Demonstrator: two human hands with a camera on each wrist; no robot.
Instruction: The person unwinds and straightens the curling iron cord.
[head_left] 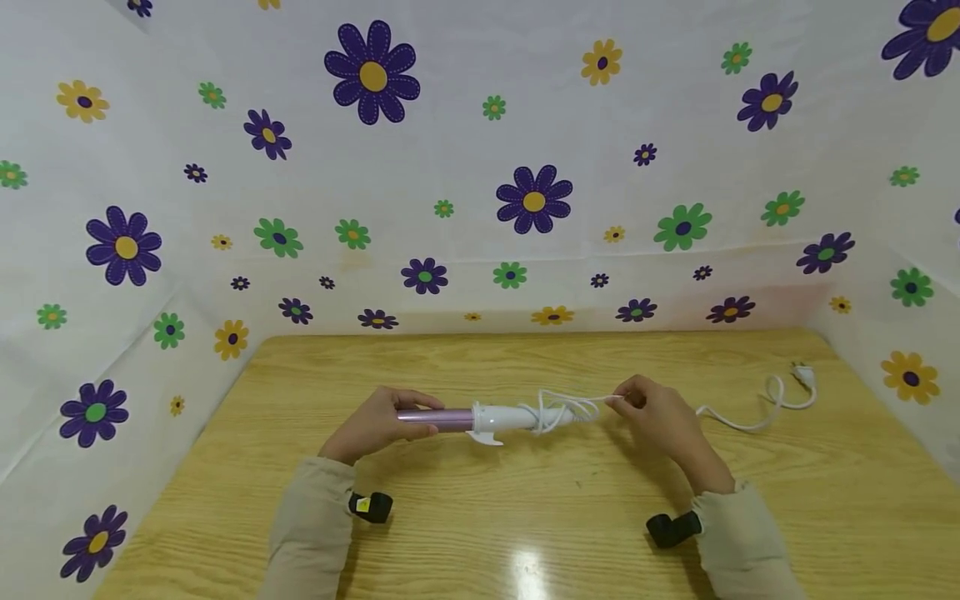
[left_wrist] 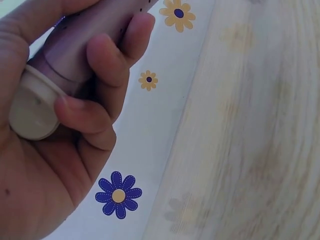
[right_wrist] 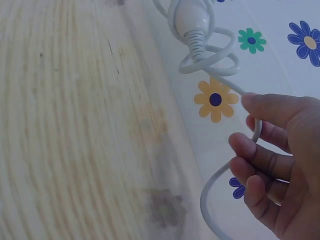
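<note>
Over the wood-grained bench (head_left: 465, 508), curling iron (head_left: 502, 417) held roughly level. Left hand (head_left: 381, 425): fingers curled round the smooth, purple metallic cylindrical barrel (head_left: 442, 420). Right hand (head_left: 660, 421): thumb and fingers pinching the thin white cord (right_wrist: 202, 202), which loops loosely about the glossy white handle (right_wrist: 192, 20) and its ribbed neck (right_wrist: 196, 44). Cord's far run curves across the bench to a pronged plug (head_left: 805, 377). Flower-printed sheet (head_left: 450, 150) behind.

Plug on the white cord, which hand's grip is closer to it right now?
Right. The right hand has its grip on the cord, left of the plug; the left hand holds the purple barrel, much farther left.
</note>
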